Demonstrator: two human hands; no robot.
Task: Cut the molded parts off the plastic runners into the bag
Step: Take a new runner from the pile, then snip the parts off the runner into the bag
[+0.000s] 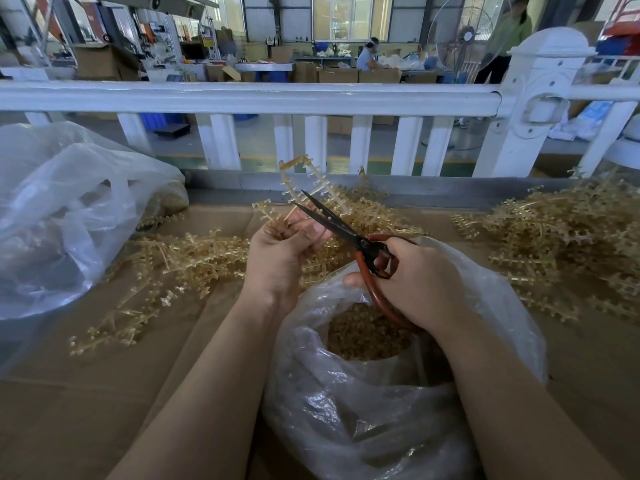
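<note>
While the clear plastic bag (pixel 374 403) is sitting nearest the person, its mouth is gaping open over a heap of cut amber parts (pixel 363 336) inside. Just above the bag's far rim, the right hand (pixel 415 282) is gripping the red handles of the scissors (pixel 349 233), fingers curled through the loops, the dark blades standing slightly parted. Left of the bag's mouth, the left hand (pixel 280 251) is pinching an amber runner (pixel 304 181) that is rising beyond the blade tips. Beyond the bag, loose runners (pixel 561 233) are lying piled on the cardboard (pixel 86 393). Left of the bag, a second plastic bag (pixel 62 216) is slumping. Farther still, a white railing (pixel 249 98) is crossing the scene.
</note>
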